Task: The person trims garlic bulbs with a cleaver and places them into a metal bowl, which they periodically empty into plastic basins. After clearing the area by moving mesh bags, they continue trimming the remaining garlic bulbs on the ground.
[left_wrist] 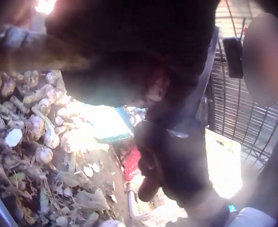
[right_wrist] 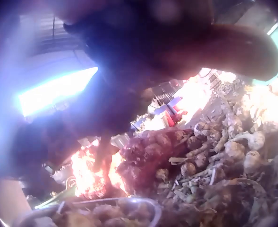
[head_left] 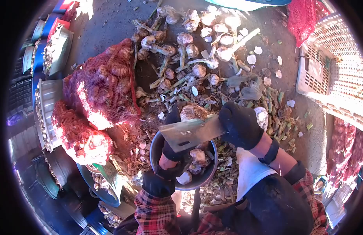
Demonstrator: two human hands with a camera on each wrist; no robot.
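Note:
In the head view, a black-gloved right hand (head_left: 241, 124) grips the end of a wide metal blade (head_left: 189, 135), which has a slot in it. The blade lies across in front of a garlic bulb (head_left: 194, 112). The gloved left hand (head_left: 172, 152) holds this bulb from its left side, its fingers partly hidden behind the blade. Below them is a round bowl (head_left: 215, 166) with several bulbs (head_left: 198, 156) inside. The left wrist view shows the right hand (left_wrist: 174, 158) with curled fingers; the right wrist view is dark and blurred around the hands.
Garlic bulbs with stems (head_left: 199, 70) lie spread over trimmings on the ground beyond the bowl. Full red mesh sacks (head_left: 107, 84) stand at the left. A white plastic crate (head_left: 306, 92) is at the right, with a red mesh bag (head_left: 300, 21) behind it.

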